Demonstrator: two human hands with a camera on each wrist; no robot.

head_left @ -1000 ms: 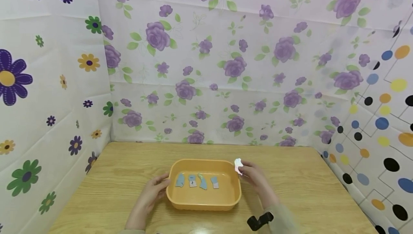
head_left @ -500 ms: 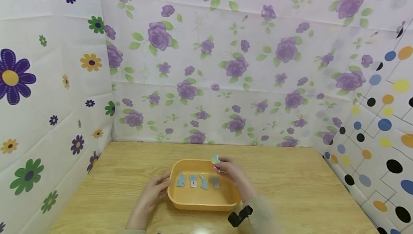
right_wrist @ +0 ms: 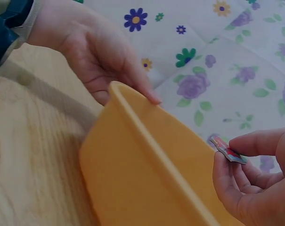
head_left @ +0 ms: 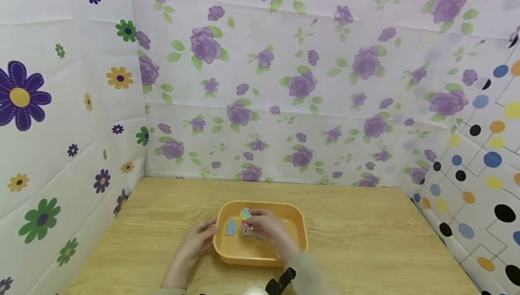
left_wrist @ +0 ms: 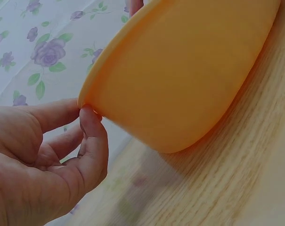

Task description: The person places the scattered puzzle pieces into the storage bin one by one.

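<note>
A yellow plastic basin [head_left: 252, 260] stands on the wooden table in front of me. My left hand [head_left: 197, 241] holds the basin's left end, with thumb and finger pinching its rim in the left wrist view. Over the basin, my right hand [head_left: 270, 226] pinches a colourful puzzle piece [right_wrist: 228, 150] between thumb and fingers. Below lie more flat pieces: a blue one [head_left: 230, 227] at the left, one with a pale printed square [head_left: 246, 232], and a partly covered blue one [head_left: 259, 236]. Whatever lies farther right is hidden by my right hand.
The wooden table [head_left: 357, 241] extends around the basin. A purple-flowered cloth [head_left: 300, 85] hangs behind it. Another flowered cloth [head_left: 77, 114] lines the left, and a dotted cloth [head_left: 479, 186] the right. A black wrist strap [head_left: 281, 281] sits on my right arm.
My right hand has carried the puzzle piece leftward from the basin's right rim to above the pieces inside. The piece's coloured face has turned into view. My left hand stays at the rim.
</note>
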